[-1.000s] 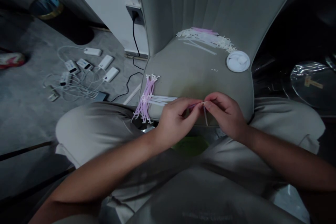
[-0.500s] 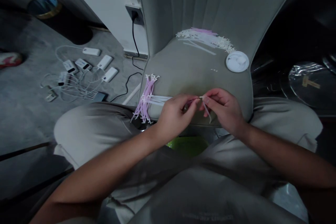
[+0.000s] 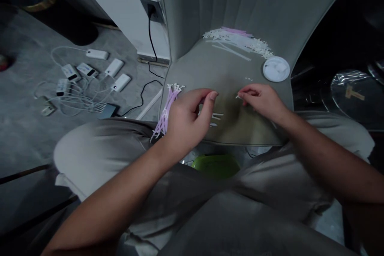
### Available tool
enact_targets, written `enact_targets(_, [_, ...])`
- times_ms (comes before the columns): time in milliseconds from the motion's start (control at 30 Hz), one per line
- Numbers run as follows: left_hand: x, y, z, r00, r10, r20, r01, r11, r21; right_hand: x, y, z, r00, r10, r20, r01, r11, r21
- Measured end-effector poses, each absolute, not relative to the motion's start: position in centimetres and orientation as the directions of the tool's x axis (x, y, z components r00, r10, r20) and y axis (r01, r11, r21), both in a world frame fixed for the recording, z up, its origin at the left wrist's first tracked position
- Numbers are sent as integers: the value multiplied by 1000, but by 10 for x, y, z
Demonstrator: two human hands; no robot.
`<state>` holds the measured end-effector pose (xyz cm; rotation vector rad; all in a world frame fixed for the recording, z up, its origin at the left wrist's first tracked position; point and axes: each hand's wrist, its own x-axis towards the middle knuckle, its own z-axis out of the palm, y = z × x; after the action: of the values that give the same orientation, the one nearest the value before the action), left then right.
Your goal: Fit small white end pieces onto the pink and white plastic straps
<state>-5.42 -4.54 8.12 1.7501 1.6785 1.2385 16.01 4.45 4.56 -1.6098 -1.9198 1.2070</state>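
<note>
My right hand (image 3: pixel 261 100) is closed in a pinch on a small white piece (image 3: pixel 238 97) above the chair seat (image 3: pixel 231 128). My left hand (image 3: pixel 187 122) has thumb and index finger pressed together; whatever they hold, if anything, does not show. Beneath the left hand, ends of white strips (image 3: pixel 217 116) stick out over the seat. To its left lies a bundle of purple strips (image 3: pixel 170 106) with white branched ends. Tiny white bits (image 3: pixel 248 79) rest on the seat just beyond the right hand.
A pile of white and purple strips (image 3: pixel 237 41) lies at the back of the seat, beside a round white dish (image 3: pixel 276 69) with white contents. White power banks (image 3: pixel 114 67) and tangled cables cover the floor at left. A black cord (image 3: pixel 150 34) runs from a wall socket.
My hands have moved apart and slightly away from me. The thin strip that hung between them is no longer there; the white piece stays in my right fingers. The view has shifted a little.
</note>
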Motion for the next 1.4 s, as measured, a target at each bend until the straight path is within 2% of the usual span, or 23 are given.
enact_targets(200, [-60, -49, 89, -100, 944, 315, 600, -195, 776, 152, 69, 40, -332, 907, -257, 736, 79, -672])
enact_targets(400, [-70, -49, 88, -83, 955, 285, 615, -176, 769, 143, 80, 40, -434, 867, -246, 773, 217, -596])
enact_targets(533, [-74, -50, 88, -68, 967, 246, 623, -151, 767, 143, 83, 37, -437, 871, -226, 805, 266, -530])
enact_targets(733, [-75, -53, 89, -53, 965, 258, 636, -166, 754, 148, 84, 35, -403, 889, -218, 801, 227, -554])
enact_targets(900, [-75, -54, 90, -19, 968, 249, 620, -184, 763, 140, 78, 35, -451, 846, -284, 766, 203, -610])
enact_targets(1267, [-76, -54, 88, -8, 965, 264, 619, -203, 759, 148, 89, 42, -323, 914, -245, 842, 159, -516])
enact_targets(1400, [-76, -54, 87, -3, 961, 278, 635, -213, 743, 147, 86, 45, -332, 867, -372, 794, 44, -607])
